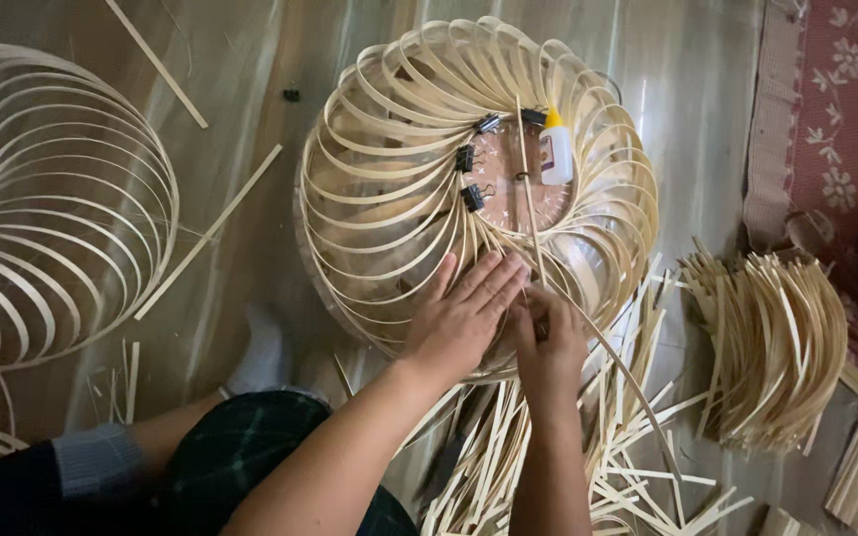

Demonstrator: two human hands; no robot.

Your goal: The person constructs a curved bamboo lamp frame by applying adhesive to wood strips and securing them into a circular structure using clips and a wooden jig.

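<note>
We are part-way through weaving thin strips into the round bamboo frame (389, 189) that lies on the floor (707, 89) in front of us, its curved ribs fanning around a central opening. Our left hand (464, 313) lies flat and spread on the near rim of the frame, fingers extended, pressing the ribs down and gripping nothing. Our right hand (548, 342) is closed in a pinch around a long thin strip (528, 189), which rises from the fingers across the central opening toward the far rim. As we judge it, the step in hand is seating this strip among the ribs; the next move calls for holding the ribs steady under the flat palm while the pinched strip is guided into its gap without buckling. Four black binder clips (466, 159) hold ribs along the inner edge, and a small glue bottle (555, 149) with a yellow cap lies inside the opening, just beside the strip's path. Loose cut strips (638, 447) crowd the floor under our wrists, a bundle of curved strips (777, 337) sits to the right, and a second ribbed frame (52, 199) lies to the left, well apart.
</note>
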